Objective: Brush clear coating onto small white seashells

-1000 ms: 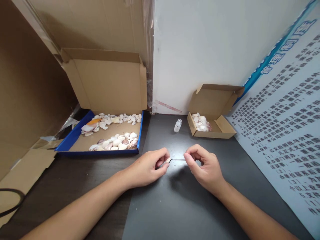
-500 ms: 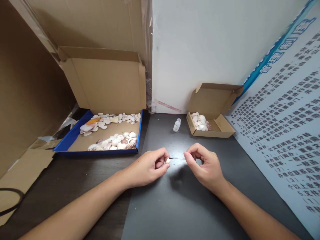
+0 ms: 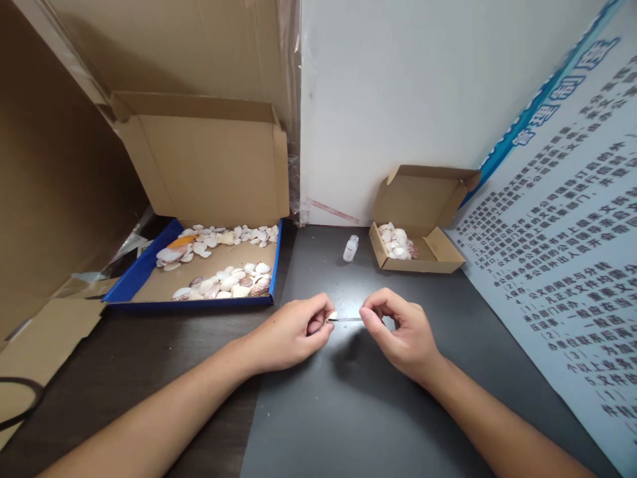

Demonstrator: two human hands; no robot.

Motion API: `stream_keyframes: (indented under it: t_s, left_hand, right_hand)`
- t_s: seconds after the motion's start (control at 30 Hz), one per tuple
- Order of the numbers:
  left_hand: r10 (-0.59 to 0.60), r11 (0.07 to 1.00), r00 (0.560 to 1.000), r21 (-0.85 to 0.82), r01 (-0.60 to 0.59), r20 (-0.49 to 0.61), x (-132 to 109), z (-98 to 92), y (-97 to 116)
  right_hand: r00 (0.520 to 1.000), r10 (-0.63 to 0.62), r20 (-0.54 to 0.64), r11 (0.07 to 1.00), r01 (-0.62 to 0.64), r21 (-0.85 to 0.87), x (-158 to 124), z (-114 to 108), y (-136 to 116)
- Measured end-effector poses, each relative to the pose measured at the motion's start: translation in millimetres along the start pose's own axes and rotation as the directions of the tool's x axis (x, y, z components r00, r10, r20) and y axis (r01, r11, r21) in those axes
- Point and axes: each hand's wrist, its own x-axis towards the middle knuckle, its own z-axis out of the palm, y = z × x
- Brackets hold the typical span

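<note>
My left hand (image 3: 293,332) is closed in a pinch on a small white shell (image 3: 332,317) just above the dark table. My right hand (image 3: 398,332) is also closed, pinching a thin stick-like tool (image 3: 348,319) whose tip touches the shell. Both hands meet at the middle of the table. A small clear bottle (image 3: 350,248) stands behind them. To the left, a big open box (image 3: 144,272) with blue sides holds several shells. To the right, a small open cardboard box (image 3: 438,245) holds several white shells.
Brown cardboard sheets line the left side and back. A white wall panel stands behind the table. A printed poster (image 3: 572,252) leans along the right edge. A black cable (image 3: 20,411) curves at the lower left on a flat cardboard piece.
My hands have shifted slightly left and closer together; the tool's tip now sits against the shell. The view has drifted a little.
</note>
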Motion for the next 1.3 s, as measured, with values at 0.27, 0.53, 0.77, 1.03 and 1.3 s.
stream_keyframes:
  t_s: [0.27,0.53,0.77,1.03,1.3]
  left_hand:
    - [-0.109,0.964,0.994,-0.242,0.113,0.029,3.6,0.8,0.7]
    - [-0.196,0.829,0.964,-0.495,0.26,0.178,5.7,1.5,-4.5]
    - [-0.202,0.784,0.958,-0.552,0.283,0.204,6.8,-3.4,-5.2]
    - [-0.207,0.804,0.963,-0.531,0.268,0.173,7.4,-5.1,-4.3]
    - [-0.213,0.807,0.966,-0.531,0.26,0.149,7.8,-4.4,-2.2]
  right_hand:
    - [0.999,0.023,-0.047,1.0,-0.024,-0.015,0.9,-1.2,0.2]
    - [0.998,0.036,-0.058,0.998,-0.04,-0.057,1.4,-0.5,0.0]
    - [0.999,0.039,0.012,0.998,-0.039,-0.045,0.7,-0.4,-1.0]
    - [0.999,0.034,0.019,0.999,-0.034,-0.001,1.0,0.5,0.5]
    - [0.999,0.038,-0.011,0.999,-0.039,-0.034,1.1,-1.1,0.7]
